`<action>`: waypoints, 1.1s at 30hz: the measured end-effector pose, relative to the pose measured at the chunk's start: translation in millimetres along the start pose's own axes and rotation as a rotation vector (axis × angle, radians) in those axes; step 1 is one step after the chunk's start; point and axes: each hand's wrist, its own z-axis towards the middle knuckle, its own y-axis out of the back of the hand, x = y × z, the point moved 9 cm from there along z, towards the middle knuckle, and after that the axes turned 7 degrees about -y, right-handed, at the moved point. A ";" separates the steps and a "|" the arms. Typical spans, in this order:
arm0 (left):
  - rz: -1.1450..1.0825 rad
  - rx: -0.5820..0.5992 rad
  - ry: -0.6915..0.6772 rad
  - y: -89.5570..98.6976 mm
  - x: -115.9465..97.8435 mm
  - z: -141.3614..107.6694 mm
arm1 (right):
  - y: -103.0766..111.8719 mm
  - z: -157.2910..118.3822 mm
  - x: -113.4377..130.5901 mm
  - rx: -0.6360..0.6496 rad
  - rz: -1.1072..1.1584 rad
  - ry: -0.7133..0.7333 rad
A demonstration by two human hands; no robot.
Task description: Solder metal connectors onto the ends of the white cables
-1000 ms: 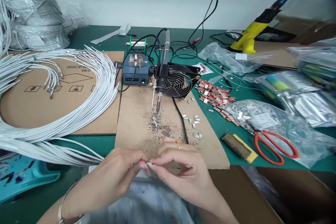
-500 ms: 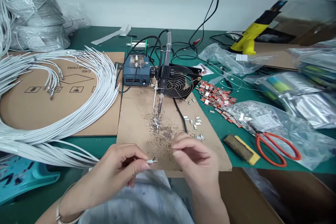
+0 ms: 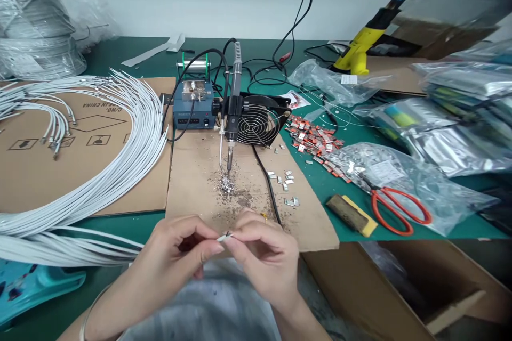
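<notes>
Between thumb and forefinger, my left hand [image 3: 176, 256] pinches a white cable [image 3: 221, 238] close to its stripped end. My right hand [image 3: 266, 256] has its thumb and forefinger closed on the thin wires [image 3: 229, 234] that stick out of that end. The two hands meet low in the view, in front of a cardboard sheet [image 3: 204, 170]. Beyond them a soldering iron [image 3: 232, 122] is clamped upright in a stand, tip down over solder bits [image 3: 227, 185]. The rest of the held cable is hidden by my left hand.
A blue soldering station [image 3: 194, 112] and a black fan [image 3: 260, 123] stand behind. Looped white cables [image 3: 132, 154] lie left. To the right are small metal connector shells [image 3: 286, 181], orange-and-silver connectors [image 3: 310, 136], a sponge [image 3: 352, 214], red-handled scissors [image 3: 396, 210] and plastic bags [image 3: 400, 165].
My right hand has come left to my left hand and closed on the wire ends. The camera view has shifted, so the bench things sit further left.
</notes>
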 end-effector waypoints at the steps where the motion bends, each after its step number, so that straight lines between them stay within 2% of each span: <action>1: -0.029 0.003 0.009 -0.9 1.0 0.9 | -1.2 -1.4 0.0 -0.024 0.009 0.023; 5: -0.127 -0.035 0.059 0.9 6.6 1.2 | -5.1 -5.6 2.5 -0.177 -0.024 0.111; 8: -0.137 -0.053 0.060 3.8 6.2 -1.0 | -5.5 -3.9 4.2 -0.181 0.008 0.127; 9: -0.132 -0.063 0.056 5.2 5.1 -1.7 | 0.3 -3.1 3.5 -0.202 0.040 0.111; 11: -0.124 -0.106 0.057 9.5 2.7 -2.6 | 22.3 -4.0 1.3 -0.324 0.090 0.067; 13: -0.109 -0.134 0.064 11.6 -0.4 -2.0 | 41.9 -6.5 1.7 -0.430 0.058 0.047; 15: -0.073 -0.127 0.065 10.5 -4.4 0.4 | 40.7 -3.4 5.6 -0.352 -0.059 0.065; 17: -0.027 -0.090 0.071 7.4 -7.0 3.6 | 27.5 1.2 7.5 -0.207 -0.159 0.093; 19: 0.002 -0.048 0.070 4.4 -9.0 6.4 | 17.7 4.0 9.0 -0.137 -0.211 0.131; 22: 0.012 0.000 0.087 1.7 -8.8 8.3 | 15.9 7.0 11.6 -0.148 -0.240 0.176; 25: -0.001 0.014 0.121 0.9 -4.7 7.2 | 26.2 7.0 12.4 -0.219 -0.226 0.177; 27: -0.006 0.020 0.103 -0.1 -2.9 6.0 | 29.6 7.4 9.0 -0.213 -0.195 0.127; 31: 0.067 0.005 -0.007 1.3 -2.7 4.4 | 11.1 11.5 -10.5 0.027 -0.027 -0.120; 33: 0.125 0.004 -0.034 2.2 -2.4 4.3 | 3.7 11.4 -17.0 0.094 0.062 -0.208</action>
